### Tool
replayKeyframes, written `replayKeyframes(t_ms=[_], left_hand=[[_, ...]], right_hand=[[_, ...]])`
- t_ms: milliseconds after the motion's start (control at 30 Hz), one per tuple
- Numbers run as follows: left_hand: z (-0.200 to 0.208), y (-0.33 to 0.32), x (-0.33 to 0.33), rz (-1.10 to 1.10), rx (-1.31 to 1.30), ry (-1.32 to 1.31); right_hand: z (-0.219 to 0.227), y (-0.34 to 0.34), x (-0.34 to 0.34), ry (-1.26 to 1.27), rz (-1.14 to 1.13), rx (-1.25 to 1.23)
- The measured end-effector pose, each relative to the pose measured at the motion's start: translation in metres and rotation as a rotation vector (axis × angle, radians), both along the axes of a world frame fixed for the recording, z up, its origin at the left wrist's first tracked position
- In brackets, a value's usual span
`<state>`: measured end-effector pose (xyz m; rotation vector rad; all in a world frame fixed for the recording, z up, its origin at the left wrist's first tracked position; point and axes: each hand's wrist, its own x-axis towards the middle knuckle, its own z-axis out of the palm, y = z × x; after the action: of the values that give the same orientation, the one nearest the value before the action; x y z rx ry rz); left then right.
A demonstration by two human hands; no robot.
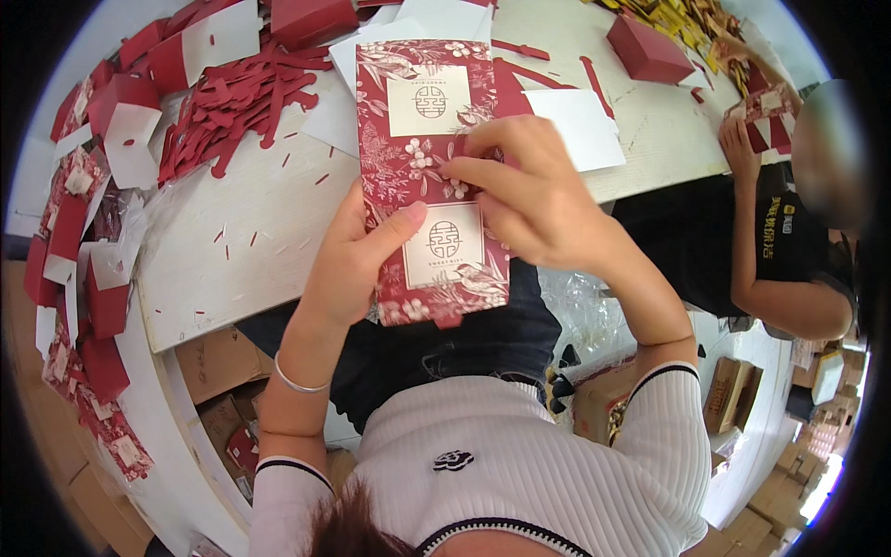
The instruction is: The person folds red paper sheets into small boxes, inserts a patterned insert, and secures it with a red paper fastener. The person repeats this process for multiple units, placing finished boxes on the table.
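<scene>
The person's left hand [348,255] grips the flat printed red carton [429,181], thumb on top, over the table's near edge. The right hand [543,200] curls over its right side; whether the fingers pinch anything cannot be told. White sheets [580,130] lie behind the carton, partly covered by it. Left of them, loose red strips [237,111] crowd the table [232,260]; beyond stand red boxes [130,121]. Far right, a co-worker [794,297] handles another carton [766,102] near yellow packets [682,20].

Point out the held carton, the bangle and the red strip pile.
Held carton [401,171]: head view, on its printed face between the two cream panels.
Bangle [299,386]: head view, on its visible band.
Red strip pile [243,100]: head view, near its middle.
</scene>
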<state>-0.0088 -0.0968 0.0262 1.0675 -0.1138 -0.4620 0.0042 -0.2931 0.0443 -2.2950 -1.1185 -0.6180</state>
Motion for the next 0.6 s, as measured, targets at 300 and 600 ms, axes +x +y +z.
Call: replayKeyframes(t_ms=[300, 600], left_hand=[[-0.013, -0.015, -0.007, 0.1, -0.103, 0.023], [-0.035, 0.016, 0.003, -0.033, 0.364, -0.001]], right_hand=[[0.006, 0.017, 0.002, 0.269, 0.035, 0.101], [-0.061, -0.156, 0.105, 0.279, -1.227, -0.215]])
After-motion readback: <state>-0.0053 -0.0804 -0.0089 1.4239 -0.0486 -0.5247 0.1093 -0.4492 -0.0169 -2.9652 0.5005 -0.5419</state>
